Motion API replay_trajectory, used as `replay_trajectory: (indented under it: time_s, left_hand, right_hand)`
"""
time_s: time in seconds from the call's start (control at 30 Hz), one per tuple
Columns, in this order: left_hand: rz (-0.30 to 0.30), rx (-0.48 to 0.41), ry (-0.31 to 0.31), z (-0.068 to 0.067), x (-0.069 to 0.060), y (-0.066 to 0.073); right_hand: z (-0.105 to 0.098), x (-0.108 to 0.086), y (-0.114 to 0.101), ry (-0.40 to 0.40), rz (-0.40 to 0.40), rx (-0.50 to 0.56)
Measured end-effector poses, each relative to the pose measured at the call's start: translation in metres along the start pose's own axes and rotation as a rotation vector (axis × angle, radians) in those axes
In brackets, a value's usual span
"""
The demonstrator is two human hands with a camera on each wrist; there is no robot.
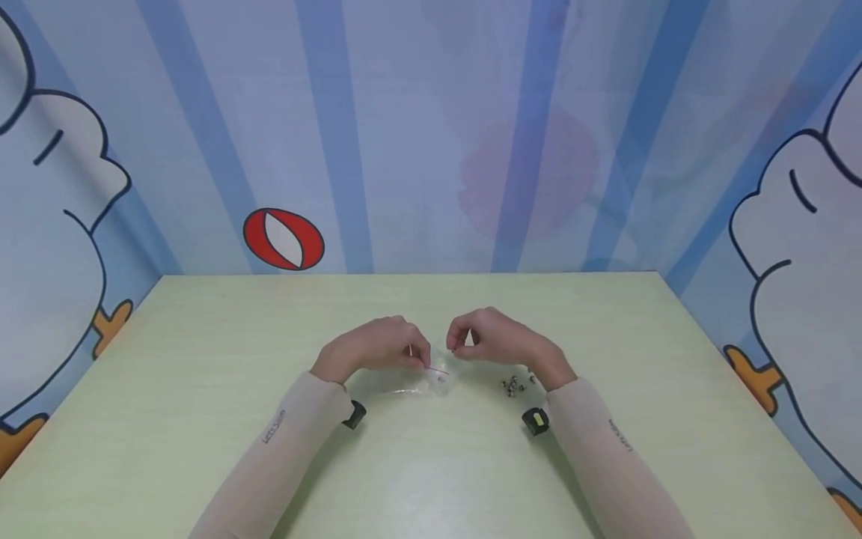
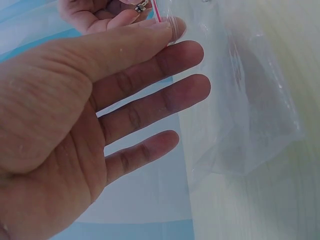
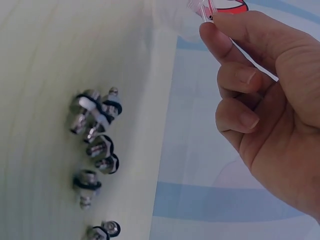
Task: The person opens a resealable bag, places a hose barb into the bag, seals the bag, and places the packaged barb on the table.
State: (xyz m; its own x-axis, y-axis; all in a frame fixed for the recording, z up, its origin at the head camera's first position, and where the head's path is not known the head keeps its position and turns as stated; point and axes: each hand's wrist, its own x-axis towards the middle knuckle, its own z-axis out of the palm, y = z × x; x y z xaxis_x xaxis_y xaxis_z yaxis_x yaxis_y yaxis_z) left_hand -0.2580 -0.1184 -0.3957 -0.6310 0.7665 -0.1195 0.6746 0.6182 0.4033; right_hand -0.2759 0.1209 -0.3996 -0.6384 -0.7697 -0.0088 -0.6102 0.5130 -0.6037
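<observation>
A clear plastic zip bag (image 2: 250, 115) with a red strip along its mouth hangs from my left hand (image 1: 377, 346), whose thumb and index finger pinch it near the strip. The other three fingers of that hand (image 2: 95, 105) are stretched out beside the bag. My right hand (image 1: 501, 337) is close to the bag's mouth, thumb and index fingertip together on a small metal fitting (image 2: 142, 6). Its other fingers (image 3: 235, 117) are bent. Several similar shiny metal fittings with dark rings (image 3: 97, 147) lie loose on the table below the right wrist.
The pale wooden table (image 1: 431, 479) extends on all sides of the hands. A blue striped backdrop (image 1: 417, 135) with cartoon figures rises at its far edge and along both sides. Each wrist wears a small black camera (image 1: 535, 421).
</observation>
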Motion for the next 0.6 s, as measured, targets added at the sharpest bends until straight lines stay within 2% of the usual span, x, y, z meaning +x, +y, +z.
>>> replay_trajectory:
  time_s: [0.4,0.6]
  left_hand:
    - [0.009,-0.013,0.0,0.0015,-0.0002,-0.0002]
    - [0.01,-0.007,-0.004,0.0006,0.0,0.0017]
  right_hand:
    - [0.0016,0.0007,0.0016,-0.059,-0.008,0.038]
    - [0.0012,0.0001,0.0003,-0.063,-0.007,0.035]
